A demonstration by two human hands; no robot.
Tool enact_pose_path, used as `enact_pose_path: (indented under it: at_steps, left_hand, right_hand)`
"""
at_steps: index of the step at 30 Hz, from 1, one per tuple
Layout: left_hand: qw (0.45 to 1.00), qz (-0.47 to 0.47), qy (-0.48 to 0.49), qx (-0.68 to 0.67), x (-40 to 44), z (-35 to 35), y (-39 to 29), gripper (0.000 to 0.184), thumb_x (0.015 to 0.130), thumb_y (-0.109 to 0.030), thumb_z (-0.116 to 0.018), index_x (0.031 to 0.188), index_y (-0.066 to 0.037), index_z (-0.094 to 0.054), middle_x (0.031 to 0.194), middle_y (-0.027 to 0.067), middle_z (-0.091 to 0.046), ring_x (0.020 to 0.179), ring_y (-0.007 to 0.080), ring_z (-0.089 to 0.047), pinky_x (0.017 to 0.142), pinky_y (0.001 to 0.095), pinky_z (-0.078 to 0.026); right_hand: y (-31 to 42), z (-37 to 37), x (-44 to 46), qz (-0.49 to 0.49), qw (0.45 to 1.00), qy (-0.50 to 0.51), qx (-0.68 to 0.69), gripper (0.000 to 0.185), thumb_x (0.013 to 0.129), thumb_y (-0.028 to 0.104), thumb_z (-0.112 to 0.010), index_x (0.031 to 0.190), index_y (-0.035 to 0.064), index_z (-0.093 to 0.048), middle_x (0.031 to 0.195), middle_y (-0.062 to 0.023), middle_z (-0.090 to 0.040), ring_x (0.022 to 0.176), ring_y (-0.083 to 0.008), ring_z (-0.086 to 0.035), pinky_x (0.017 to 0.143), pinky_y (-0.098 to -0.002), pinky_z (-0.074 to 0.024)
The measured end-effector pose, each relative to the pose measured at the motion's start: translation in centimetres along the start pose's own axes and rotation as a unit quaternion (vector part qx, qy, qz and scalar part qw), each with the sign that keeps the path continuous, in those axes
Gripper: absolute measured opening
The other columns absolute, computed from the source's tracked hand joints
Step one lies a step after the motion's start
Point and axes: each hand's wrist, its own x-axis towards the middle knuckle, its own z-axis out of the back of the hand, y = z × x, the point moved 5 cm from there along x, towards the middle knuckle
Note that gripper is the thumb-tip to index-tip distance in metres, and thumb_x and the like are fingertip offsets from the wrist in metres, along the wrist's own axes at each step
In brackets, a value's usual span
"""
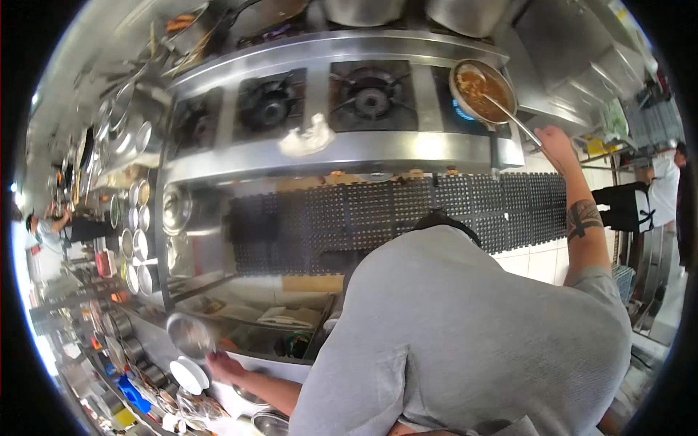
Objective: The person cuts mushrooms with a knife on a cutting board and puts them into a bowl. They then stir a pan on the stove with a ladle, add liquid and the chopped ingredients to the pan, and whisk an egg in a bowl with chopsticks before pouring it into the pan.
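Note:
My right hand (556,149) is closed round the long metal handle of a ladle (518,122). The ladle reaches into a round pan (509,81) of reddish-brown sauce with pale pieces. Blue flame shows under the pan's left edge, on the rightmost burner. Far from it, at the lower left, my left hand (225,367) has its fingers closed at the edge of a round metal bowl (190,334). The bowl is blurred, and its contents are hard to make out. White plates (189,375) lie just below the bowl.
Unlit burners (372,100) line the stove, with a crumpled white cloth (309,138) on its front edge. Large pots (363,11) stand behind. A black perforated mat (392,211) covers the floor. One person (662,189) stands at the far right, another (51,232) at the far left.

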Motion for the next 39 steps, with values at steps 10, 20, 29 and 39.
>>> enact_pose_path:
  at_steps: [10, 20, 29, 39]
  left_hand:
    - [0.891, 0.157, 0.369, -0.214, -19.8, -44.3, -27.2, 0.017, 0.092, -0.002, -0.061, 0.108, 0.001, -0.064, 0.098, 0.0112, -0.069, 0.079, 0.0191, -0.061, 0.068, 0.0306, -0.05]
    - [0.815, 0.13, 0.526, -0.205, -37.0, -56.6, -37.0, 0.007, 0.089, -0.002, -0.062, 0.095, -0.004, -0.059, 0.085, 0.0069, -0.065, 0.071, 0.0185, -0.06, 0.064, 0.0333, -0.049]
    - [0.822, 0.19, 0.51, -0.171, -42.5, -61.7, -41.5, 0.018, 0.087, -0.002, -0.064, 0.104, 0.002, -0.059, 0.085, 0.0104, -0.067, 0.068, 0.019, -0.064, 0.062, 0.0334, -0.053]
    - [0.842, 0.197, 0.49, -0.115, -44.0, -64.4, -43.0, 0.02, 0.088, -0.001, -0.063, 0.106, 0.005, -0.058, 0.089, 0.0118, -0.067, 0.067, 0.0174, -0.062, 0.06, 0.0314, -0.054]
  right_hand:
    - [-16.4, -6.9, 7.6, 0.161, 0.983, -0.027, -0.089, 0.051, 0.086, 0.03, -0.072, 0.127, 0.0014, -0.059, 0.103, -0.0194, -0.072, 0.089, -0.0395, -0.07, 0.08, -0.0487, -0.0576]
    - [-13.9, 1.1, 1.1, -0.055, 0.873, 0.345, 0.341, 0.023, 0.09, 0.006, -0.062, 0.11, 0.0001, -0.053, 0.065, -0.0112, -0.062, 0.058, -0.0248, -0.064, 0.048, -0.0399, -0.0504]
    - [-11.3, -5.6, -0.8, -0.013, 0.896, 0.263, 0.358, 0.037, 0.093, 0.009, -0.064, 0.125, -0.0065, -0.056, 0.071, -0.0095, -0.062, 0.059, -0.0223, -0.065, 0.052, -0.037, -0.0512]
    - [-14.0, 6.3, 1.7, -0.037, 0.888, 0.307, 0.342, 0.06, 0.088, 0.001, -0.068, 0.147, 0.0049, -0.055, 0.077, 0.0003, -0.058, 0.051, -0.0075, -0.051, 0.047, -0.026, -0.0448]
